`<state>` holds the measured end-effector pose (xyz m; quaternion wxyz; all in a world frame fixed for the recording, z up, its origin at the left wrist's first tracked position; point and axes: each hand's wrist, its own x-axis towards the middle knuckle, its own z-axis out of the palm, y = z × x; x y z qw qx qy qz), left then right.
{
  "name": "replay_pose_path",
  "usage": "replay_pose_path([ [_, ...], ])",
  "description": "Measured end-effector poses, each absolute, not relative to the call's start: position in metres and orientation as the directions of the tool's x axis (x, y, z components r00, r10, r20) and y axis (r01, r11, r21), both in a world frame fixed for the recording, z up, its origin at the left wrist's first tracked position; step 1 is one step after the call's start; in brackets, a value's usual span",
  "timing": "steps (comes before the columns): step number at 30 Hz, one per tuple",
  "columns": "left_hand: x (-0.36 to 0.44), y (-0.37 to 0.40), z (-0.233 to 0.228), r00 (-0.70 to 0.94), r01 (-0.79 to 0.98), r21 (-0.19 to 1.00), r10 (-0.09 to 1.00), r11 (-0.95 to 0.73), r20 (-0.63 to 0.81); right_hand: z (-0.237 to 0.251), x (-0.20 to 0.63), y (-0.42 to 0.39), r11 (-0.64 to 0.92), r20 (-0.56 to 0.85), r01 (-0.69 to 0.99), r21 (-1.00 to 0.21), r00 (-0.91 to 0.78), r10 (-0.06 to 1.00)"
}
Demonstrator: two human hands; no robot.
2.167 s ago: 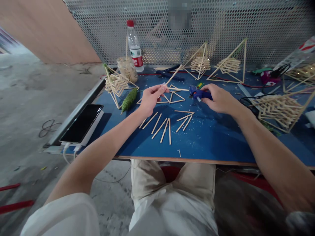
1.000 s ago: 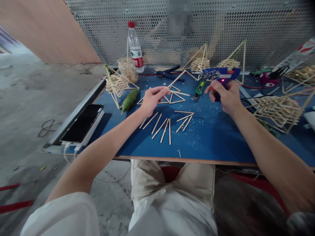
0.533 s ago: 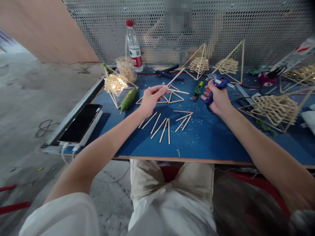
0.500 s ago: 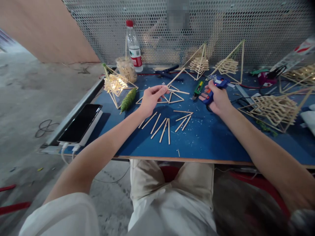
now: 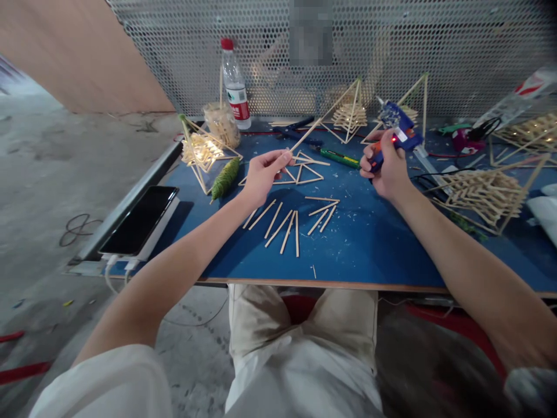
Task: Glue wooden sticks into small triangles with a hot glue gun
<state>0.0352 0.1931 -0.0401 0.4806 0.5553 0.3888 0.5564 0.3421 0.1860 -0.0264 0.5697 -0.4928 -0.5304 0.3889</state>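
My left hand (image 5: 265, 174) is closed, pinching a thin wooden stick (image 5: 305, 136) that slants up to the right. Below it, a flat triangular stick frame (image 5: 310, 181) lies on the blue table. My right hand (image 5: 389, 171) is wrapped round a blue hot glue gun (image 5: 401, 123), its nozzle tilted up to the left and a small red light glowing. Beside the right fingers is a green utility knife (image 5: 339, 158). Several loose sticks (image 5: 297, 232) are fanned out on the table nearer my body.
Stick pyramids (image 5: 349, 115) stand along the back by a perforated metal panel (image 5: 261, 75). At left are a water bottle (image 5: 237, 98), a jar of sticks (image 5: 221, 126), a green yarn bundle (image 5: 226, 177) and a phone (image 5: 141, 217). Another stick model (image 5: 483, 194) sits at right.
The glue gun has lifted and swung its nozzle upward to the left. The utility knife has turned and now points left. My left hand still holds the stick, nearly in place.
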Motion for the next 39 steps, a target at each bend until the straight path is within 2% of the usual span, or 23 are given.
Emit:
replay_pose_path([
  [4, 0.033, 0.195, -0.044, 0.139, -0.098, 0.958, 0.95, -0.268, 0.28, -0.019, 0.348, 0.174, 0.282, 0.294, 0.187, -0.941, 0.043, 0.955],
  [9, 0.032, 0.194, -0.046, 0.194, -0.096, 0.953, 0.934, -0.286, 0.3, -0.024, 0.353, 0.168, 0.49, 0.475, 0.072, -0.869, -0.152, 0.866],
  [12, 0.032, 0.195, -0.047, 0.2, -0.092, 0.952, 0.932, -0.29, 0.303, -0.029, 0.353, 0.168, 0.505, 0.482, 0.088, -0.859, -0.198, 0.854],
  [22, 0.032, 0.197, -0.054, 0.243, -0.066, 0.93, 0.898, -0.362, 0.367, -0.032, 0.35, 0.164, 0.494, 0.475, 0.068, -0.867, -0.186, 0.86],
  [39, 0.031, 0.199, -0.059, 0.268, -0.042, 0.934, 0.897, -0.355, 0.352, -0.03, 0.349, 0.165, 0.52, 0.503, 0.061, -0.852, -0.181, 0.845],
])
